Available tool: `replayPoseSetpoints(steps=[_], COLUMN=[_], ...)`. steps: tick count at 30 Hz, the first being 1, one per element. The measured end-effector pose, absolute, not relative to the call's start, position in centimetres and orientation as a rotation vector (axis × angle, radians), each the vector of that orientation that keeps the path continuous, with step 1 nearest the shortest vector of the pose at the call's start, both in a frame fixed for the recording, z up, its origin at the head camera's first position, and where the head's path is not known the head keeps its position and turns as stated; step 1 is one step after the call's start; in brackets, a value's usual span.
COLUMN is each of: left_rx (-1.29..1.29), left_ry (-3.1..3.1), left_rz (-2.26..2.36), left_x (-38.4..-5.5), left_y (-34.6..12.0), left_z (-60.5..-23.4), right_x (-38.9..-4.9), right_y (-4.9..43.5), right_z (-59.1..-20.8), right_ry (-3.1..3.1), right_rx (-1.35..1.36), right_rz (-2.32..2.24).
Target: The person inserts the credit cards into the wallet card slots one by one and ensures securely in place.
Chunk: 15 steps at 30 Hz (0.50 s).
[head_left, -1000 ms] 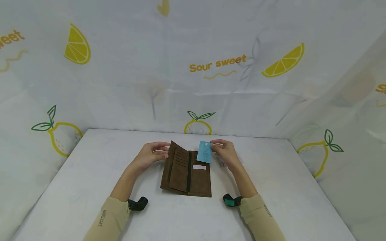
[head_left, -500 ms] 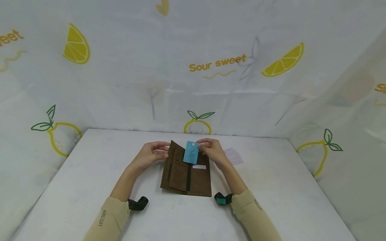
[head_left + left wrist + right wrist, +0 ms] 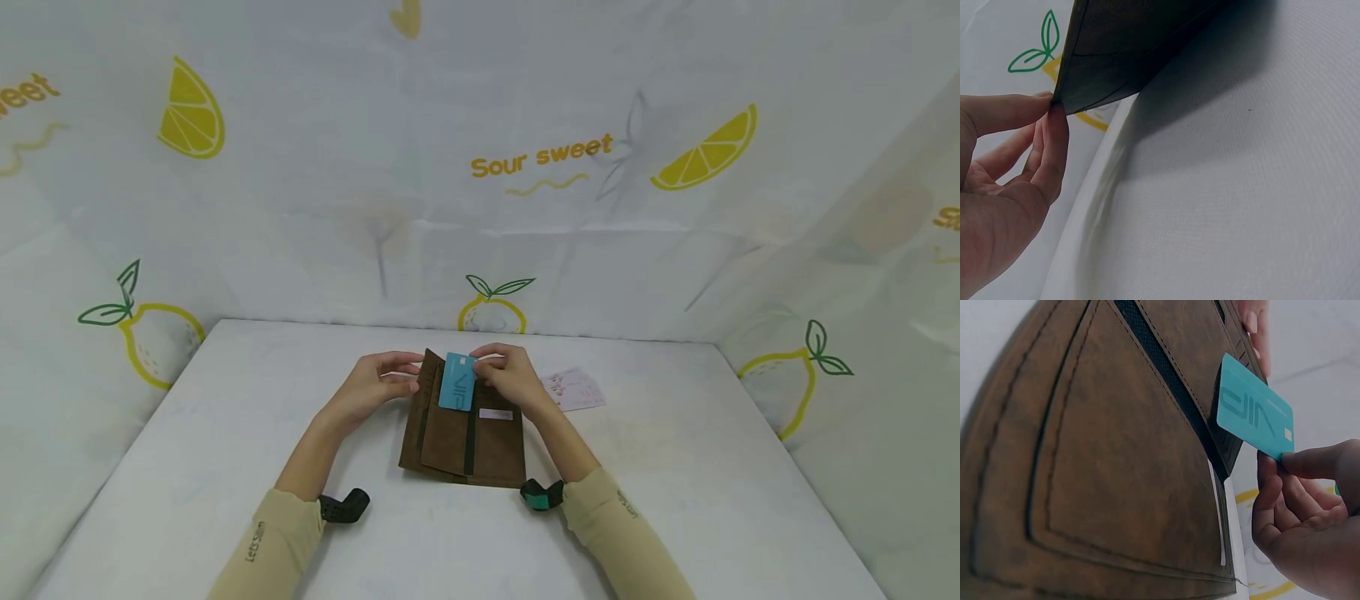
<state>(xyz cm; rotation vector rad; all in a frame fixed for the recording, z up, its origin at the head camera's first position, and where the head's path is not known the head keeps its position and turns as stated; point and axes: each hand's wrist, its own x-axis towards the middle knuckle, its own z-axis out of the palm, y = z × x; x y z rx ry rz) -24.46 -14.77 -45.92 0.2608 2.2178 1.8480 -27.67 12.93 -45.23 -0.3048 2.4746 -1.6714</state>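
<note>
A brown wallet [image 3: 447, 446] lies spread on the table, its left flap raised and rows of card slots showing. My left hand [image 3: 371, 387] pinches the flap's outer edge between thumb and fingers; the left wrist view shows this hand [image 3: 1016, 169] at a corner of the dark flap [image 3: 1116, 69]. Between thumb and fingertips my right hand [image 3: 510, 379] holds a blue card [image 3: 457, 383] marked VIP. In the right wrist view the card [image 3: 1254, 406] is tilted above the slots. Whether its lower edge touches a slot cannot be told.
A whitish card [image 3: 496, 415] shows in a slot on the wallet's right half. Pinkish printed paper [image 3: 576, 389] lies on the white table [image 3: 660, 467], to the right of the wallet. A lemon-printed curtain [image 3: 337, 167] hangs behind the table.
My right hand has carried the blue card leftward, from the wallet's right half to its middle flap. The pinkish paper has come into view behind it. My left hand stays put.
</note>
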Motion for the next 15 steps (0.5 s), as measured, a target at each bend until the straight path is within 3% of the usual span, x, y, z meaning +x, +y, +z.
replayPoseSetpoints(steps=[15], left_rx=[0.254], left_ry=[2.216], left_rz=[1.857], left_x=[-24.44], left_y=[-14.7], left_z=[-45.9], right_x=[-27.55], right_y=[12.32], right_z=[-45.06], right_ry=[2.494], right_rx=[-0.336], right_rz=[-1.628])
